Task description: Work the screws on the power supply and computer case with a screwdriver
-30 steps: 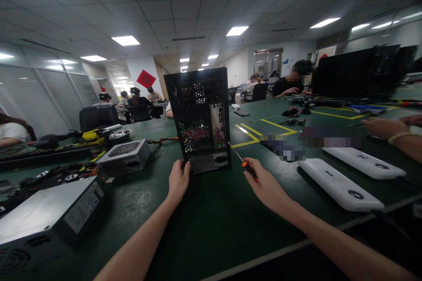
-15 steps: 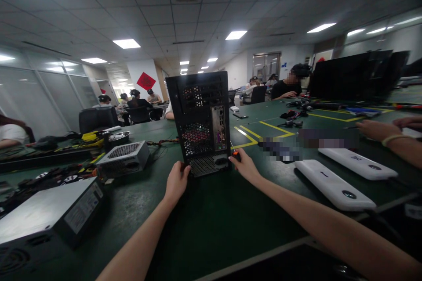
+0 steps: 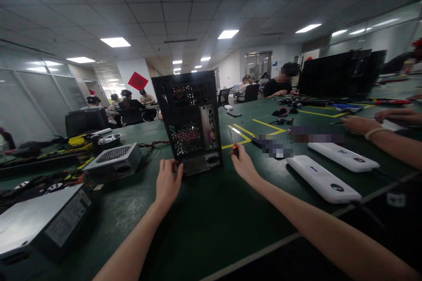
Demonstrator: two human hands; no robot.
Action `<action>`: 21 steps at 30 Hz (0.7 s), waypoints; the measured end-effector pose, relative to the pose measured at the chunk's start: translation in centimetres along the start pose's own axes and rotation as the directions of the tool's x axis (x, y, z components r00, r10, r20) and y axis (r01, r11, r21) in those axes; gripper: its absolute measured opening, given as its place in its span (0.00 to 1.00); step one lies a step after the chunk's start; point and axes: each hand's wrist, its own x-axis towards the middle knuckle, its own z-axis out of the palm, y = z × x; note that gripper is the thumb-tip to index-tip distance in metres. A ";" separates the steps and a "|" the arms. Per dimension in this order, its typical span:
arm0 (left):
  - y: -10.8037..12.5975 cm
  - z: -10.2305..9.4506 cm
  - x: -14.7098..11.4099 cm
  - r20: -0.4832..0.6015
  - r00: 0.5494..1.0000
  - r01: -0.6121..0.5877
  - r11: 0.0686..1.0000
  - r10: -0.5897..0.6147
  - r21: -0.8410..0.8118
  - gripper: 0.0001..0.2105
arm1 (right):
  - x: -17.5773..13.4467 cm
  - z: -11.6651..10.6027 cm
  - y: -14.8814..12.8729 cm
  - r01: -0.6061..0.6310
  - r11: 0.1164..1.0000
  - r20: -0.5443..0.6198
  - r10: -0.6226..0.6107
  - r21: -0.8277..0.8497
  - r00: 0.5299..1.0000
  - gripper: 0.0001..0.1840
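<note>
A black computer case (image 3: pixel 189 116) stands upright on the green table, its rear panel facing me with the metal port plate and the power supply's socket low down. At its lower left corner is my left hand (image 3: pixel 167 184), fingers curled against the edge and partly hidden. My right hand (image 3: pixel 245 167) is closed round the handle of a screwdriver (image 3: pixel 234 144) with an orange and black grip. Its thin shaft points up, and the hand is a little to the right of the case, apart from it.
Two power supply units (image 3: pixel 114 160) and a nearer one (image 3: pixel 49 219) sit at left beside tangled cables. White power banks (image 3: pixel 323 180) lie at right, near another person's hands (image 3: pixel 362 125). Monitors (image 3: pixel 336 74) stand at the back right, and a metal bowl (image 3: pixel 109 139) behind the units.
My right hand with the screwdriver has drawn away from the case's right edge. My left hand stays at the lower left corner, its fingers shifted. The view has turned slightly right.
</note>
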 end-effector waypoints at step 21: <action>1.4 2.4 -1.5 0.429 0.899 0.000 0.979 -0.090 0.204 0.06 | -11.9 -1.5 -4.9 0.110 0.991 0.207 -0.091 -0.080 0.974 0.13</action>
